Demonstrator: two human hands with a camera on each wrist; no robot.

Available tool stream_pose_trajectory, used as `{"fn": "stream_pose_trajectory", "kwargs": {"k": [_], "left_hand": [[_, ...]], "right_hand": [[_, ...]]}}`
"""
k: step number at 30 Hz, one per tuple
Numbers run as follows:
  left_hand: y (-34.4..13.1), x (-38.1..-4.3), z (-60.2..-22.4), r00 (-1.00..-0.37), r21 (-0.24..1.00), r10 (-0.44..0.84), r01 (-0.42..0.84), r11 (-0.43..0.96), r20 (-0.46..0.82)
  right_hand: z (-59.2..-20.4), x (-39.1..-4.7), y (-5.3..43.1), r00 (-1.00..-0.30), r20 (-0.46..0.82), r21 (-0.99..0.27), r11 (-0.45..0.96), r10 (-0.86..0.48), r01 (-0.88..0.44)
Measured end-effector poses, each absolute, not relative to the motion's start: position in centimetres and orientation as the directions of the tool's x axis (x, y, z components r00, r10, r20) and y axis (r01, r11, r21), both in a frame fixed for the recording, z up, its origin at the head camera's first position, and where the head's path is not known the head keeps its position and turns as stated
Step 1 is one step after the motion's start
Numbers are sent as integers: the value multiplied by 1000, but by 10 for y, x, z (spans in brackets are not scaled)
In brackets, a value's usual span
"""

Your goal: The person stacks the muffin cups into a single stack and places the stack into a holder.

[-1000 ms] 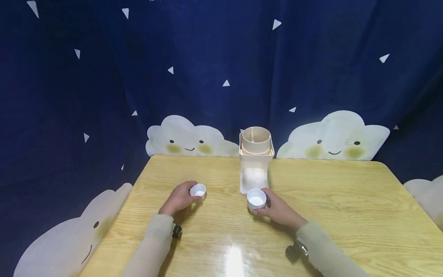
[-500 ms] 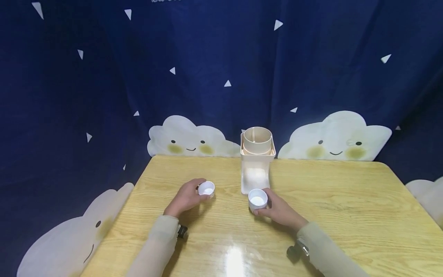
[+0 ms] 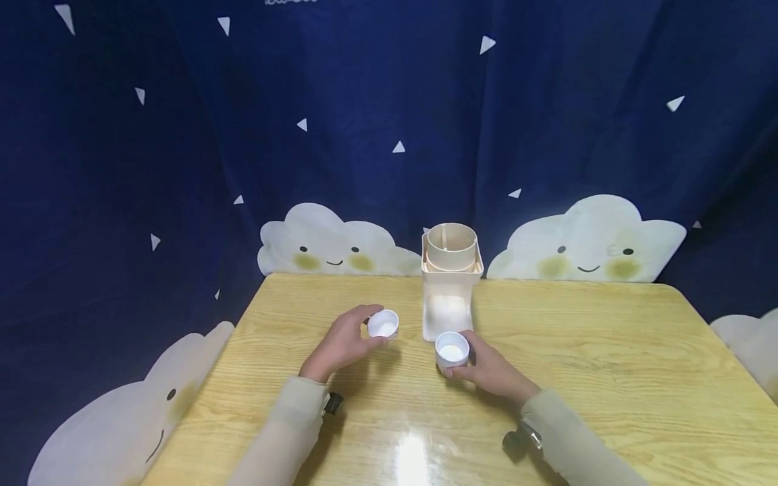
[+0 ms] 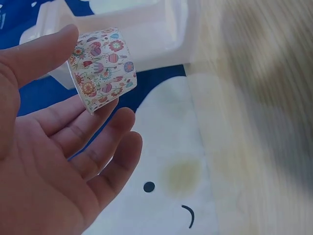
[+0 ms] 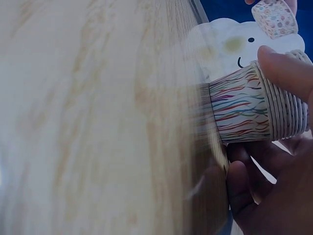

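Note:
My left hand (image 3: pixel 345 343) pinches a small white paper baking cup between thumb and fingers, above the table and left of the beige stand. In the left wrist view this baking cup (image 4: pixel 103 68) shows a flower print and is tilted, its other fingers loosely spread below. My right hand (image 3: pixel 491 370) grips a stack of paper baking cups (image 3: pixel 452 349) just in front of the stand. Seen from the right wrist, the stack (image 5: pixel 242 105) has wavy coloured lines on its lowest cup and several nested rims, with its base right at the tabletop.
A beige stand (image 3: pixel 446 317) with a round open cylinder (image 3: pixel 452 246) on top is near the table's back edge. The wooden table (image 3: pixel 595 351) reaches back to a dark blue curtain (image 3: pixel 365 101) with white triangles and smiling clouds.
My left hand has moved right and slightly away from me with the flower-print baking cup, closer to the stand. My right hand and its stack have stayed in place.

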State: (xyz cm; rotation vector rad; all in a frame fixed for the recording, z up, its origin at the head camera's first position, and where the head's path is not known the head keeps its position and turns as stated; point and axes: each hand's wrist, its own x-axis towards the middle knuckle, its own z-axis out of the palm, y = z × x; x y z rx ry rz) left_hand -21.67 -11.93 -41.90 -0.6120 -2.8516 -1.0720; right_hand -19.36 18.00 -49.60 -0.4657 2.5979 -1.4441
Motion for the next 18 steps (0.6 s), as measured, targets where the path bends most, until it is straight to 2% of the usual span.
{"fn": "stream_pose_trajectory", "kwargs": {"k": [6, 18], "left_hand": [[-112, -216, -418, -903, 632, 385, 413, 656, 192], [-92, -212, -413, -889, 645, 433, 418, 640, 148]], "right_hand": [[-495, -193, 178, -943, 40, -848, 487, -331, -207], [-495, -194, 180, -942, 33, -838, 504, -334, -208]]}}
